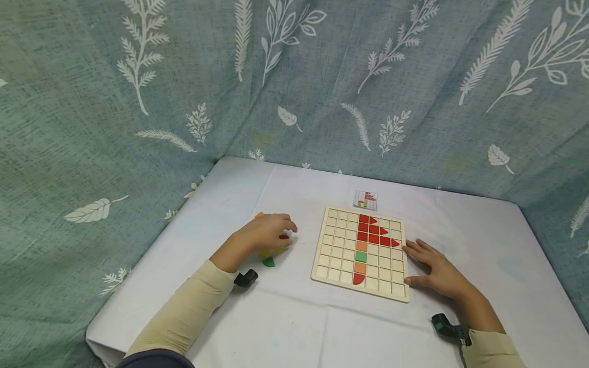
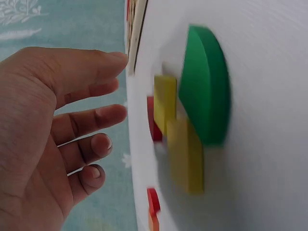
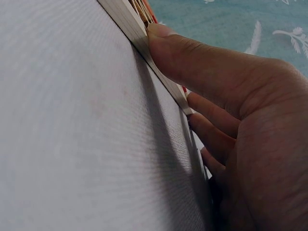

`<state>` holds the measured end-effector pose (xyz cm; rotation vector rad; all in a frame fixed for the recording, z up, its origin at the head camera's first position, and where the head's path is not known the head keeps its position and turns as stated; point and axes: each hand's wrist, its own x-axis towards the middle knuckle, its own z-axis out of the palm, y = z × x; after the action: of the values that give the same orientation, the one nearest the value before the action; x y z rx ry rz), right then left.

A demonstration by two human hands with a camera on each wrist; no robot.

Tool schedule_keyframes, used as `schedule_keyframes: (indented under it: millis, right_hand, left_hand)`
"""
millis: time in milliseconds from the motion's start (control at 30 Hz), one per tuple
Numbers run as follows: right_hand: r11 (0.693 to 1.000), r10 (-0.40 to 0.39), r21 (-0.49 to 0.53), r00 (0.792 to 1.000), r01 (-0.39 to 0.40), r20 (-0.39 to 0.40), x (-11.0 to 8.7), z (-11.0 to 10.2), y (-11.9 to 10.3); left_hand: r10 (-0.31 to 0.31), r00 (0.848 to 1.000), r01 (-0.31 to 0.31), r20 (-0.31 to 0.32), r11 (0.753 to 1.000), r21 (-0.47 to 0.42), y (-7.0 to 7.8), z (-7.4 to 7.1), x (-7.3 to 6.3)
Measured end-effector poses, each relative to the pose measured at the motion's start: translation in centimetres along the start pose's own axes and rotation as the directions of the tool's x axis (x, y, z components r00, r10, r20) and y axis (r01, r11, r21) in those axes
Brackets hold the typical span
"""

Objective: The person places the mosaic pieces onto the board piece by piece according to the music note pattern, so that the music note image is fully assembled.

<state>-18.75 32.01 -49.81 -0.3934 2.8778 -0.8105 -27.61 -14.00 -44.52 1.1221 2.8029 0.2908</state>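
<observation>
My left hand (image 1: 267,232) hovers over a small group of loose pieces, thumb and fingers spread apart with nothing between them. In the left wrist view, a green rounded piece (image 2: 207,86), yellow pieces (image 2: 186,156) and a red piece (image 2: 151,118) lie beside that hand. A wooden grid board (image 1: 331,245) lies flat to its right. Red pieces (image 1: 374,238) fill three rows on it, above a column with orange squares (image 1: 361,246), a green square (image 1: 361,256) and a red rounded piece (image 1: 358,279). My right hand (image 1: 434,271) touches the board's right edge with thumb and fingertips.
A small pattern card (image 1: 366,200) with a coloured figure lies behind the board. White cloth (image 1: 285,327) covers the table, and a leaf-patterned curtain (image 1: 313,102) hangs behind and at the sides. Each wrist carries a black camera (image 1: 246,278).
</observation>
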Motion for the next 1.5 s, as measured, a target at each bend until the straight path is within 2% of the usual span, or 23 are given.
schedule_keyframes:
  millis: [267,600,800,1133,1333,1500]
  right_hand:
    - [1.0,-0.01,0.001,1.0,0.01,-0.007,-0.1,-0.2,-0.2]
    - [1.0,0.01,-0.015,1.0,-0.01,-0.001,0.0,-0.3,0.0]
    - [1.0,0.005,-0.011,1.0,-0.005,-0.002,0.0,-0.2,0.0]
    - [1.0,-0.013,-0.005,1.0,0.013,-0.005,0.0,0.0,0.0]
    - [1.0,-0.022,-0.011,1.0,0.022,-0.005,0.0,0.0,0.1]
    - [0.999,-0.034,-0.014,0.999,0.034,-0.014,-0.1,-0.1,0.0]
  left_hand:
    - [-0.162,0.987,0.162,0.008,0.986,-0.042,-2.3,-0.3,-1.3]
    - [-0.234,0.972,0.234,-0.007,0.972,-0.017,-4.6,-0.4,-1.5]
    - [-0.238,0.971,0.238,-0.009,0.971,-0.014,-5.0,-0.6,-1.3]
    - [-0.218,0.975,0.219,0.031,0.976,-0.01,-5.6,-0.2,-0.5]
    - [-0.178,0.984,0.179,0.017,0.984,-0.022,-5.1,0.0,0.3]
    - [-0.198,0.98,0.199,0.027,0.979,-0.048,-4.8,0.3,1.2]
